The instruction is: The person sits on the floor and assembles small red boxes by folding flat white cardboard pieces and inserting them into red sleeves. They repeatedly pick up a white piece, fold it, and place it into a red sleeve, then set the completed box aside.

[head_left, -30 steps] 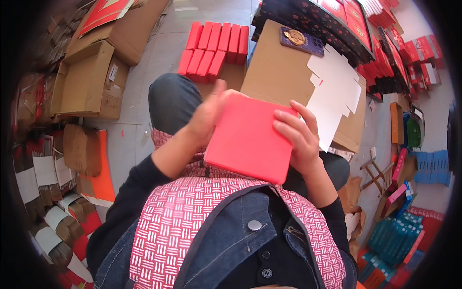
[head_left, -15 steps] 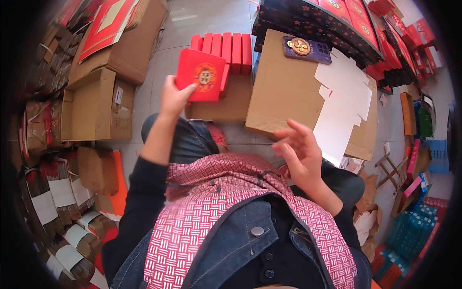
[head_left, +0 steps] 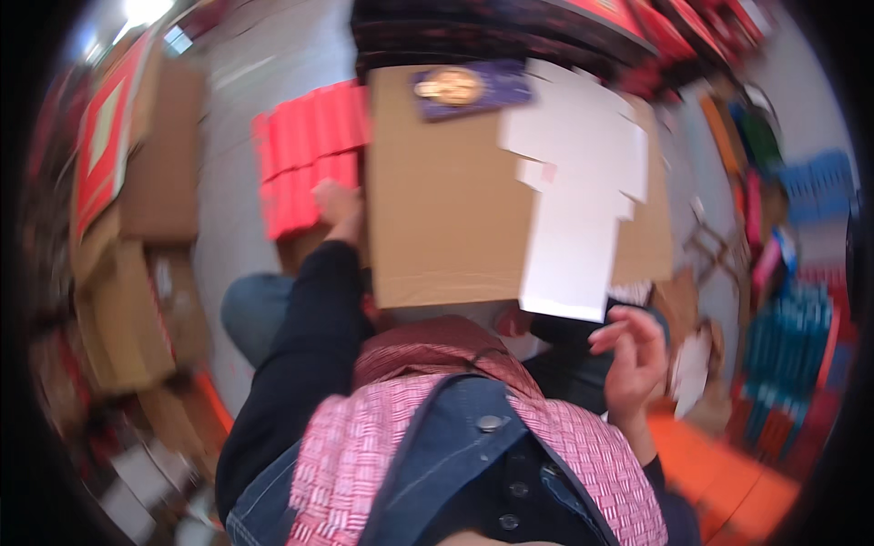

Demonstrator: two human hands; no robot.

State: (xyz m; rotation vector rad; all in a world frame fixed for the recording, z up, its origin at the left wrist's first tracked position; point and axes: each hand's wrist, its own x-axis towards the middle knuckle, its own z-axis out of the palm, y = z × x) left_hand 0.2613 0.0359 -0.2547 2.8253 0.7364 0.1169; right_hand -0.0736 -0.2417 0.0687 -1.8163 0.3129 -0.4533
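Far left, the left hand [head_left: 335,202] rests with loose grip on the row of red boxes [head_left: 309,150] beside the cardboard worktop [head_left: 437,200]. The right hand [head_left: 633,359] hangs open, empty. These boxes look light and stiff, probably best pinched by their edges.

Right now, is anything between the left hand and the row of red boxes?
No. The left hand already lies against the red boxes, beside the brown cardboard sheet. The right hand is apart, open, holding nothing.
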